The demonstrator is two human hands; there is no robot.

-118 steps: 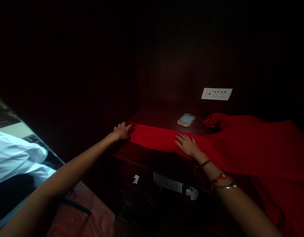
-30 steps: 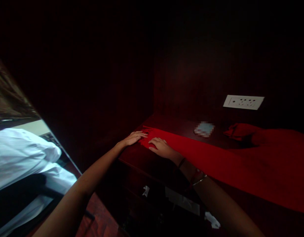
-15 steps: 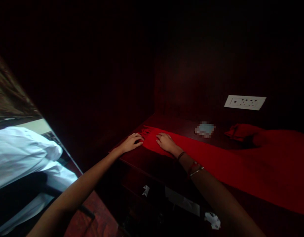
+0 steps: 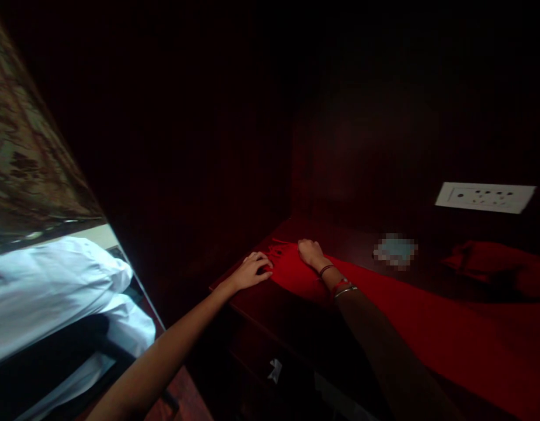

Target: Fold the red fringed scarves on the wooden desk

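Where red fringed scarf crosses bench to lower right | left hand: grip loosely wide | right hand: curled on scarf, hold indeterminable

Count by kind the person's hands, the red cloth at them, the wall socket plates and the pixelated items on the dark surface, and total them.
Hands: 2 (left hand, right hand)
Red cloth at the hands: 1
Socket plate: 1
Pixelated item: 1
Total: 5

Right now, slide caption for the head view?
Left hand and right hand at the fringed end of a long red cloth on a dark flat surface.
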